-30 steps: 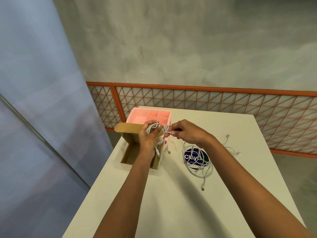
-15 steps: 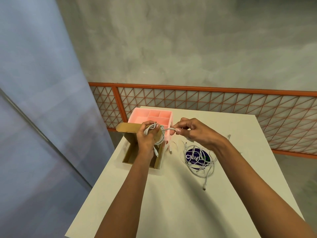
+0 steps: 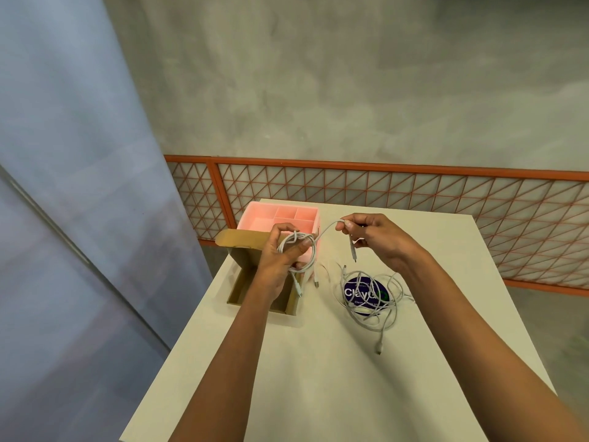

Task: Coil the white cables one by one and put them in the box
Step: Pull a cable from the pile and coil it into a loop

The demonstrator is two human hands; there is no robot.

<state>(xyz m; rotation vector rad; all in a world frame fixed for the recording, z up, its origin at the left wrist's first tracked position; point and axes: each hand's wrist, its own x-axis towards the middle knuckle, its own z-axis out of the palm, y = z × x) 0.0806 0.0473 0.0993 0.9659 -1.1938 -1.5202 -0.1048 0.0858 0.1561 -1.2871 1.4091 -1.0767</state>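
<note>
White cable [image 3: 310, 250], thin and matte, is wound into a few loose loops in the grip of a person's left hand [image 3: 277, 255]. The fingers and thumb curl round the bundle just above the open cardboard box [image 3: 243, 261] at the left edge of the pale worktop [image 3: 318, 378]. One strand arcs from the coil up to the right hand [image 3: 374, 237], whose grip pinches it between thumb and fingertips. The short tail beyond the pinch hangs straight down and ends in a small plug. Another plug-tipped end dangles below the left hand, over the box's right side.

The box is plain brown, with its lid flap raised on the far side; the forearm hides much of its inside. A pink tray [image 3: 264, 220] divided into compartments stands just behind it. To the right of the box, under the right hand, the loose cables [image 3: 387, 309] lie in a tangled heap across a round blue label [image 3: 353, 293] with white lettering, and one plug trails toward the near edge. An orange railing [image 3: 382, 169] and a grey concrete wall [image 3: 350, 90] stand behind.
</note>
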